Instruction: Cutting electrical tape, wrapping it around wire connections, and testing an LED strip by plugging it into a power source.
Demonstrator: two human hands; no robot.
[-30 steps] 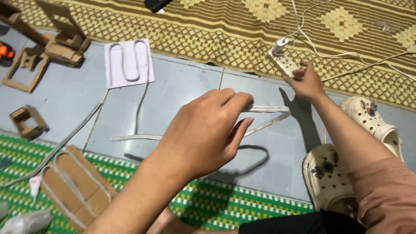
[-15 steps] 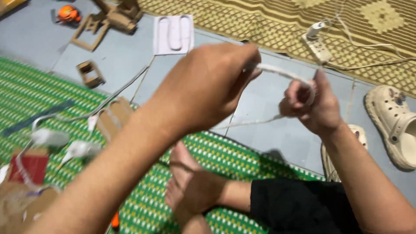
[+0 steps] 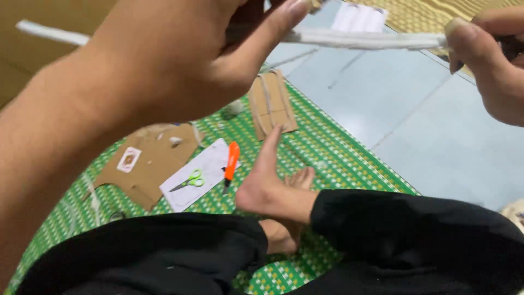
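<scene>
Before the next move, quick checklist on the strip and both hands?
1. Left hand pinches the white strip: ok, thumb pressed to its end.
2. Right hand grips the other end: ok, fingers closed around it.
3. Strip taut between hands: ok, it runs straight.
4. Strip undamaged: cannot tell, blurred.
5. Orange cutter apart from bare foot: ok, though close.
6. Scissors on white sheet: ok, lying flat.

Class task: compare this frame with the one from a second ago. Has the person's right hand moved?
Yes. The right hand was down on the grey tiled floor by the white power strip; now it is lifted off the floor, pinching one end of the white strip.
</scene>
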